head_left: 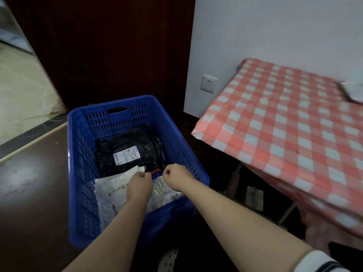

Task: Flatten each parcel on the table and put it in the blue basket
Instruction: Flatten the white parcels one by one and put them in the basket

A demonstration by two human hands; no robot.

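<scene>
— Down in the basket [82,163], what can't you make out?

— Mostly the grip. Both hands are seen from the back, knuckles up. The left hand [140,185] and right hand [174,176] sit close together over the near half, fingers [146,174] curled under. Whether they pinch anything or are simply closed, I can't tell.

— And beneath them?

— A white parcel [112,191] lies flat against the near left wall, partly covered by the left wrist. A second pale one [167,195] shows under the right wrist, its print too blurred to read. A small red bit [157,170] peeks out between the two hands; I can't say what it is.

— Anything beyond the fingers?

— A black parcel [127,142] with a white label [125,156] lies flat on the basket floor, past the fingertips, towards the far wall. Its near edge runs under the white parcel.

— The tabletop [284,124]?

— On the right, under a red checked cloth, well apart from the hands. A greyish thing [353,91] on it is cut off by the frame edge.
</scene>
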